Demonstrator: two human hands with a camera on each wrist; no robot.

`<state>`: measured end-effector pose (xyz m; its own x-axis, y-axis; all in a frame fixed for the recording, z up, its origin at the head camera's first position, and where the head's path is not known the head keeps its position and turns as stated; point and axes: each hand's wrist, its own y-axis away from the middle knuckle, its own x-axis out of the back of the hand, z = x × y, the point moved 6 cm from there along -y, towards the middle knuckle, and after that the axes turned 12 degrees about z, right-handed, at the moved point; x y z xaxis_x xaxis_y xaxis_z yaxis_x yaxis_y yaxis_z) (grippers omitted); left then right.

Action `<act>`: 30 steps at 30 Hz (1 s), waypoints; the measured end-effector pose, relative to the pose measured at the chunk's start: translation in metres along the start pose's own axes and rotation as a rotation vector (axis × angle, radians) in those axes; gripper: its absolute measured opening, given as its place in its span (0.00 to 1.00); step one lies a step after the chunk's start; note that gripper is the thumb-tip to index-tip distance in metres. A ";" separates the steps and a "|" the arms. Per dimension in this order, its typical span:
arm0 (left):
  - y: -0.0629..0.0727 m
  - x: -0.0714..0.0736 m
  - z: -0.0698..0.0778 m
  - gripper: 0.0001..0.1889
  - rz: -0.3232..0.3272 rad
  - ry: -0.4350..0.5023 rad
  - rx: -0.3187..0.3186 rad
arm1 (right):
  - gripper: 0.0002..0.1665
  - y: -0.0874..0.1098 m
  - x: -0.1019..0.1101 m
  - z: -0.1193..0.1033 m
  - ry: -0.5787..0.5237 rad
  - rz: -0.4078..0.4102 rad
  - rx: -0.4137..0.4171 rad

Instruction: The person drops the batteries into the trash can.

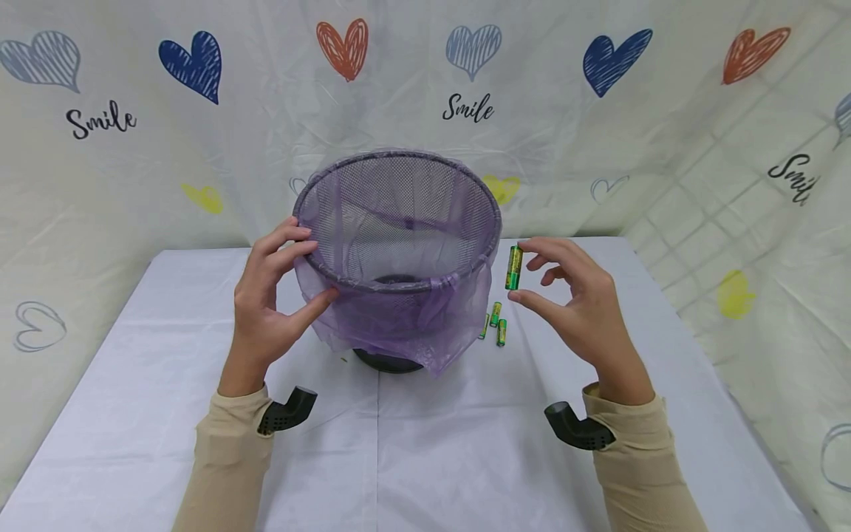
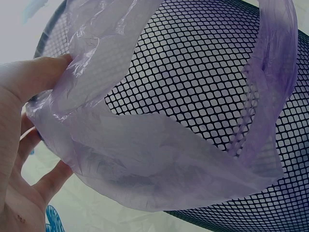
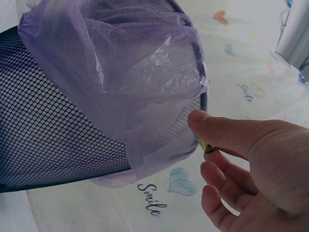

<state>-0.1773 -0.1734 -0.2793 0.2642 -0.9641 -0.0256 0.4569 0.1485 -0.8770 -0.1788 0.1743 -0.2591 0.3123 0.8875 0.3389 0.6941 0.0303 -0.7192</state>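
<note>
1. We see a dark mesh bin standing on a white-covered table; a sheer purple plastic bag lines it, folds over its rim and hangs loosely down its outside.
2. At the bin's left side, our left hand grips the bagged rim, with fingertips over the edge and the thumb pressing the bag at the front of the rim.
3. Just beside the bin's right side, our right hand pinches a green-and-gold battery by its two ends between thumb and index finger; the other fingers curl loosely behind. The battery stands nearly upright, outside the bin and apart from the tabletop.
4. In the right wrist view, our thumb hides most of that battery, so we make out little more than one end near the bin's rim.
5. Below it, close to the bin's right side, we count three loose batteries on the table, one partly covered by the hanging bag.
6. Near the bin's base, on its left, we notice a tiny fleck, too small for us to identify.
7. Behind the bin hangs a pale backdrop printed with hearts and "Smile".
</note>
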 end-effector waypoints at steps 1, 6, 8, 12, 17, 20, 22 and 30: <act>0.000 0.000 0.000 0.30 -0.001 0.000 0.001 | 0.38 0.000 0.000 -0.001 -0.007 0.004 0.000; 0.000 -0.001 0.000 0.29 -0.003 0.002 -0.001 | 0.37 -0.002 -0.001 -0.004 -0.027 0.018 -0.012; 0.000 -0.001 0.000 0.29 -0.003 0.000 -0.003 | 0.36 -0.003 -0.001 -0.005 -0.037 0.025 -0.014; -0.001 -0.001 0.000 0.29 -0.002 -0.003 -0.006 | 0.36 -0.006 -0.002 -0.007 -0.060 0.045 -0.011; -0.001 0.000 0.000 0.29 0.001 -0.002 -0.005 | 0.35 -0.009 -0.005 -0.010 -0.090 0.051 -0.011; -0.001 0.000 0.000 0.29 0.002 -0.002 -0.003 | 0.35 -0.011 -0.006 -0.012 -0.103 0.053 -0.008; -0.001 0.000 0.000 0.29 0.003 -0.002 -0.003 | 0.35 -0.012 -0.007 -0.013 -0.110 0.057 -0.004; 0.000 0.000 0.001 0.29 0.005 0.000 -0.004 | 0.33 -0.017 -0.011 -0.020 -0.138 0.069 0.011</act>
<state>-0.1769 -0.1733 -0.2788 0.2665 -0.9634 -0.0297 0.4525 0.1523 -0.8787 -0.1812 0.1547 -0.2390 0.2662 0.9424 0.2026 0.6669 -0.0283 -0.7446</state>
